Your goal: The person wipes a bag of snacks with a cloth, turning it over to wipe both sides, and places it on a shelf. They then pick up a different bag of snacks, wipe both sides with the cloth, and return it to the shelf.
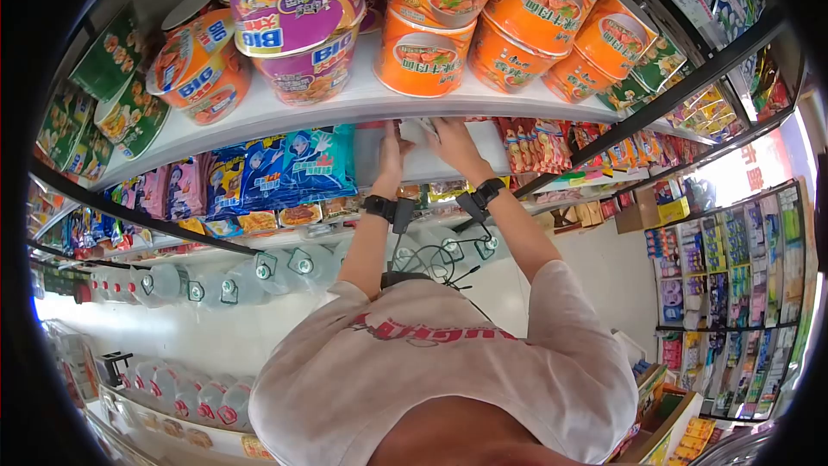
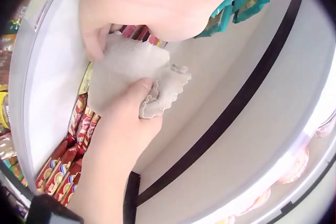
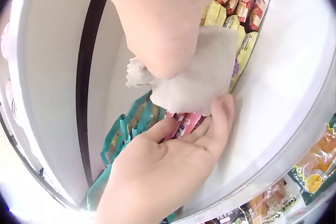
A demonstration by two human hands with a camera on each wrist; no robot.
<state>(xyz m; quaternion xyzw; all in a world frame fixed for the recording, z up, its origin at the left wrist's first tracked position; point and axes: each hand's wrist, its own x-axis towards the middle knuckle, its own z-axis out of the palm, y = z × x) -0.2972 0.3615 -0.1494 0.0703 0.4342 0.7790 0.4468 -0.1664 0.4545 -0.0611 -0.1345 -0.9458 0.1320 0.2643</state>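
Note:
My right hand (image 2: 123,129) grips a beige ribbed cloth (image 2: 123,64) with a frilled edge, its thumb lying on top and part of the cloth bunched beside it. The cloth is spread close over the white shelf, between the two hands. My left hand (image 3: 168,161) is on the cloth's other side, thumb and fingers curled about a few pink packets (image 3: 186,124); a fingertip reaches the cloth's edge. In the head view, the left hand (image 1: 392,155) and right hand (image 1: 457,148) reach under the upper shelf.
Noodle cups (image 1: 423,56) stand stacked on the upper shelf (image 1: 362,99), just above the hands. Blue and teal snack bags (image 1: 293,164) sit left of them, red-wrapped sausages (image 1: 535,142) to the right. A black strip (image 2: 231,98) runs along the shelf. Large water bottles (image 1: 241,280) stand below.

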